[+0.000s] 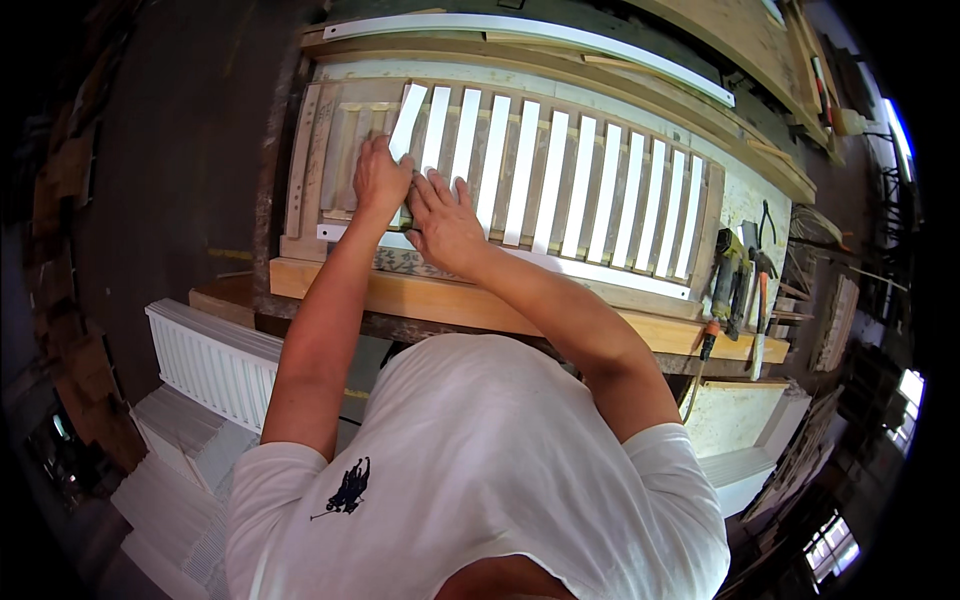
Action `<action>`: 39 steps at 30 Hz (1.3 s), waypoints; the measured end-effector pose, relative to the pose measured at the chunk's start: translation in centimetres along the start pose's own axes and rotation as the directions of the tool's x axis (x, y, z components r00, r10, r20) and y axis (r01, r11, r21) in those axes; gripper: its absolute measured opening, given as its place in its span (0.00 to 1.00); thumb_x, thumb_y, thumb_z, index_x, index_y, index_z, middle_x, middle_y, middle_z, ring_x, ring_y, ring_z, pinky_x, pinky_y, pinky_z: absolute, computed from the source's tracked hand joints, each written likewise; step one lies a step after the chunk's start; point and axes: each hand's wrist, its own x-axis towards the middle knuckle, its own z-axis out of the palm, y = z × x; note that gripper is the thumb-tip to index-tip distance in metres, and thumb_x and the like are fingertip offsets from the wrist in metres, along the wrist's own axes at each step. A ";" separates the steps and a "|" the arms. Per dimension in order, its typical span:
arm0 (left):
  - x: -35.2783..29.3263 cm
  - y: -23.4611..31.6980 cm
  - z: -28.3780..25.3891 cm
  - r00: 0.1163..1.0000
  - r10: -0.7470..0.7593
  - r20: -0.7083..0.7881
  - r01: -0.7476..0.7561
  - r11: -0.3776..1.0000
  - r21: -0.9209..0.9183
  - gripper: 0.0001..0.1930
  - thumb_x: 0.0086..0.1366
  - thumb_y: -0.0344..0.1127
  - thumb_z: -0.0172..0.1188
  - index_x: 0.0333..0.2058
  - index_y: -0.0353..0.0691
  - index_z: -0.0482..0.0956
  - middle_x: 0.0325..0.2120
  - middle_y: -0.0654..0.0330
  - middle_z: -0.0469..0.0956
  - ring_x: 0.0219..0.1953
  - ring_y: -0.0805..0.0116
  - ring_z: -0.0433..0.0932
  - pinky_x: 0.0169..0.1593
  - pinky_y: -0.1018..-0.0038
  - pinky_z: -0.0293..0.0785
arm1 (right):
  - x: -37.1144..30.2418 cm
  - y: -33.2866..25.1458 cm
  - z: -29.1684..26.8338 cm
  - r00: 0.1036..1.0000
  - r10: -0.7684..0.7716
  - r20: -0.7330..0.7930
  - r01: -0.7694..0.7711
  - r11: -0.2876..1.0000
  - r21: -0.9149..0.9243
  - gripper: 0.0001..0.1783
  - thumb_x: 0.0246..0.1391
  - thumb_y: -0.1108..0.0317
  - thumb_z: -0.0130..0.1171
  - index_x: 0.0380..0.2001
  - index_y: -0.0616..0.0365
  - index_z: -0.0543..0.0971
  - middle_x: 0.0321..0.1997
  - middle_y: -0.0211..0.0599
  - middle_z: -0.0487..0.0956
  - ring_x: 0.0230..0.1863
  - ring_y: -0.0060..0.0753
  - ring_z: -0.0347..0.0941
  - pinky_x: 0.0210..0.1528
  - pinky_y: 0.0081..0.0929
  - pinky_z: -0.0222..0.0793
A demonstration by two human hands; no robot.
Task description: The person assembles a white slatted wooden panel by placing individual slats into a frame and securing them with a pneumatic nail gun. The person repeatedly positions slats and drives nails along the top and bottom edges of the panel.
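Observation:
Several white slats point(524, 170) lie side by side in a wooden jig point(300, 160) on the bench. My left hand point(380, 178) is closed around the leftmost white slat point(406, 115), which slants more than its neighbours. Its lower end is partly hidden by my hands. Just to the right, my right hand point(447, 225) lies with fingers stretched out over the lower part of the adjacent slats, holding nothing. A long white rail point(600, 277) runs along the near side of the jig, below the slat ends, and passes under my wrists.
Another white rail point(530, 30) lies along the far side of the bench. Pliers point(766, 228), a hammer point(761, 300) and a power tool point(722, 280) sit at the right end. Finished-looking white slatted panels point(215, 350) are stacked at the lower left. A wooden beam point(440, 300) edges the bench.

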 end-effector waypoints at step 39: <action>1.3 -9.2 -0.9 0.926 0.312 -0.213 -0.286 0.947 0.144 0.16 0.58 0.32 0.60 0.46 0.45 0.80 0.45 0.55 0.73 0.50 0.53 0.68 0.54 0.55 0.63 | 3.1 -1.7 1.2 0.992 -0.044 0.114 0.048 0.998 -0.032 0.33 0.58 0.53 0.50 0.60 0.67 0.63 0.70 0.51 0.54 0.71 0.53 0.45 0.67 0.63 0.40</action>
